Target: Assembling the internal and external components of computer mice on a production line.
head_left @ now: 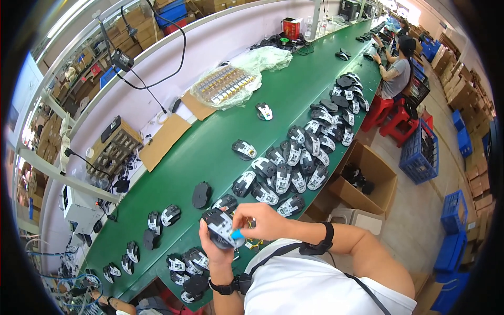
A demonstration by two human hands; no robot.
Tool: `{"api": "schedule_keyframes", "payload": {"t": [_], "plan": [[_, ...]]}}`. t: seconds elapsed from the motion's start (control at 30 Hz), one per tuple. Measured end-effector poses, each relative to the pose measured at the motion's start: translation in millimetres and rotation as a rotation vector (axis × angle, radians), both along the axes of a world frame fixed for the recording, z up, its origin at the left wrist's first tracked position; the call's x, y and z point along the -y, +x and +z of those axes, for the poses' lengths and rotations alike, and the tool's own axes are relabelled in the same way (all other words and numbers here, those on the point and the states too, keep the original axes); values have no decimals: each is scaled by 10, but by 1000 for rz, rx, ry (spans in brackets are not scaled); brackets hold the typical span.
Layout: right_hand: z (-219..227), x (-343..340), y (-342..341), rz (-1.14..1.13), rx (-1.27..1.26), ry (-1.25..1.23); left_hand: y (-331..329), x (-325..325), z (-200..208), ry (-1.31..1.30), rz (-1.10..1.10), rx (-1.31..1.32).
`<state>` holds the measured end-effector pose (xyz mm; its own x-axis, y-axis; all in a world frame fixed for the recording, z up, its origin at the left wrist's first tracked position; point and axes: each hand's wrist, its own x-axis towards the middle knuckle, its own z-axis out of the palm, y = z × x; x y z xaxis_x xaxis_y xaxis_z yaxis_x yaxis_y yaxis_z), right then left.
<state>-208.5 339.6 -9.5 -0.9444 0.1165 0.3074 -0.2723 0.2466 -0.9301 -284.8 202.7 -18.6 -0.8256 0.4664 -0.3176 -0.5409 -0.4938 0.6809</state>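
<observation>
In front of my chest, my left hand (217, 251) is closed around a half-open computer mouse (216, 222), with a black shell and pale grey-white inner parts. The fingers of my right hand (261, 220) are bent and pinched together over the same mouse. At their tips shows a bright blue piece (237, 234); whether it is held or worn on a finger I cannot tell. Just behind my hands lie more mouse halves (283, 177) in a dense pile, white insides up. Nearer on the left is a smaller heap of mouse parts (189, 262).
The long green workbench (210, 155) runs to the far right, where a co-worker (399, 71) sits at its edge. Bagged small parts (226, 86) lie on cardboard at the back. An open carton (362, 178) and blue crates (420, 155) stand on the floor at right.
</observation>
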Motion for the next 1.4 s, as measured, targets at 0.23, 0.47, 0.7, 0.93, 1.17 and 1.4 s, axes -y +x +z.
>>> {"api": "schedule_keyframes", "payload": {"t": [0.23,0.47,0.7,0.93,1.17,1.4], "plan": [[48,-23,-11,-100,41,33,-114,-38,13,70,-131,-121],[-23,-132,28,38,-332,463,-171,1,-56,93,-80,-17],[178,-305,-24,54,-428,751,-191,-95,-91,73,-115,106],[178,-202,-89,248,-555,817,-47,243,-82,100,-105,104],[292,74,-255,113,-440,670,-305,374,-97,91,-100,90],[378,672,-223,-241,-295,346,-74,514,118,239,209,-120]]}}
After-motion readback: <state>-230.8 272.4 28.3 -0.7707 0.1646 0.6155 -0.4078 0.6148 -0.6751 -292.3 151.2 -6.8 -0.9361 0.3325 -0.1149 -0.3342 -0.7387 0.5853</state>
